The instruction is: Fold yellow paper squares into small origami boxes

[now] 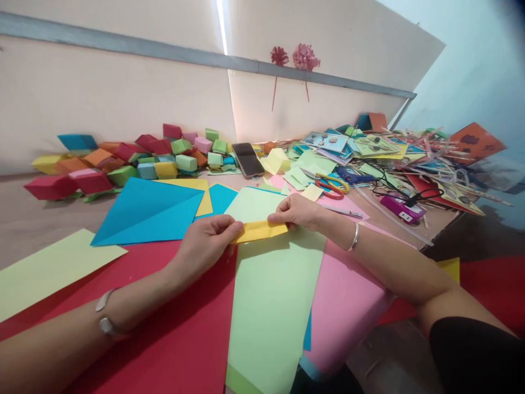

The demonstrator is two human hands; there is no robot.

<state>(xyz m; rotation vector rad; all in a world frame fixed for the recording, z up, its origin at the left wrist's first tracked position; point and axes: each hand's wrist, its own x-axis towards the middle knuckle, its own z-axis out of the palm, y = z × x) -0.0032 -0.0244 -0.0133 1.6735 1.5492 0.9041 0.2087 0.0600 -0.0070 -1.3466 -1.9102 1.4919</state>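
Note:
Between my two hands a folded strip of yellow paper (262, 232) is stretched sideways. My left hand (211, 235) pinches its left end, thumb on top. At the other end my right hand (297, 212) grips it between thumb and fingers, with some fingertips hidden behind. Directly below the strip lies a long light green sheet (274, 295). A red sheet (184, 317) spreads under my left forearm, and a pink sheet (344, 290) is under my right one. Left of my left hand rests a creased blue sheet (143, 213).
Several folded paper boxes (164, 156) are heaped at the back left, beside a phone (248, 160). Scissors (334, 186), a blue glue gun (355, 175) and a purple power socket (403, 209) lie to the right. Behind them is a cluttered pile of cards (375, 145) and sticks.

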